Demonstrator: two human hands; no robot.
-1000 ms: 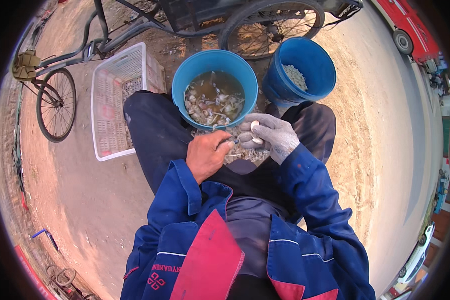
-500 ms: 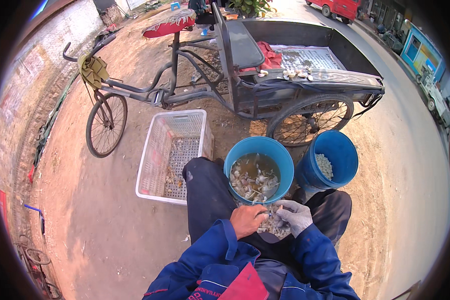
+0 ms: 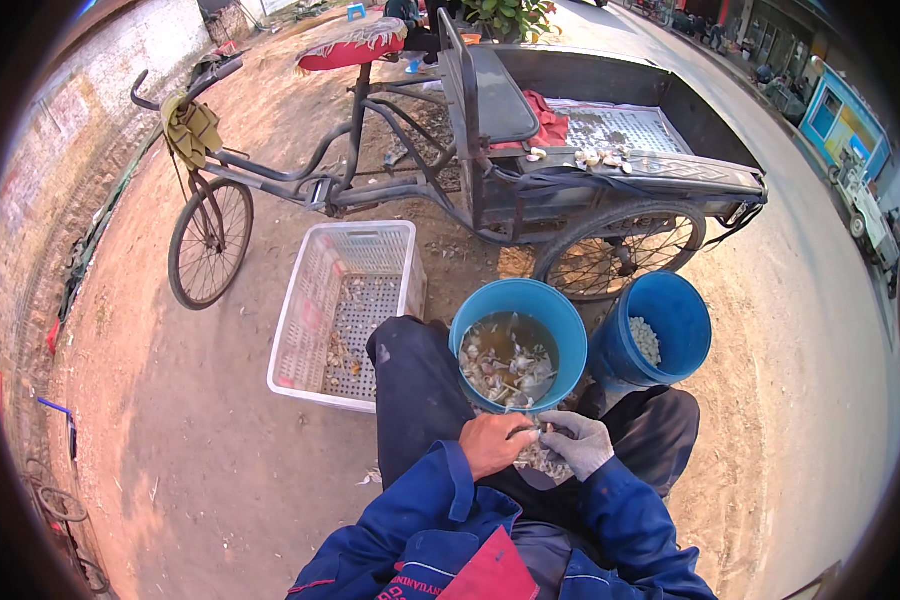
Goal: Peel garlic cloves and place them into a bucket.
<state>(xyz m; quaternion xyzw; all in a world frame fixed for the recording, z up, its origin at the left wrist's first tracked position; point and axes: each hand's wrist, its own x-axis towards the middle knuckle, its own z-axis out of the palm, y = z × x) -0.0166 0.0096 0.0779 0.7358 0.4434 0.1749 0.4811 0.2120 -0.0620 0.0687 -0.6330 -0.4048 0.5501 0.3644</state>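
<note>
Above my lap, my bare left hand and my gloved right hand are closed and come together at the fingertips. The right fingers pinch a small pale piece that looks like a garlic clove; what the left fingers hold is too small and covered to make out. Just beyond them stands a light-blue bucket of murky water with garlic pieces floating in it. Right of it, a darker blue bucket holds peeled white cloves. Loose garlic bits and skins lie below my hands.
A white plastic crate with scraps on its bottom stands left of my knee. Behind the buckets, a cargo tricycle blocks the far side, garlic bulbs on its bed edge. A road runs along the right.
My right hand has shifted slightly left, nearer my left fingers. The view has tilted a little, and the red vehicle on the road has left the picture.
</note>
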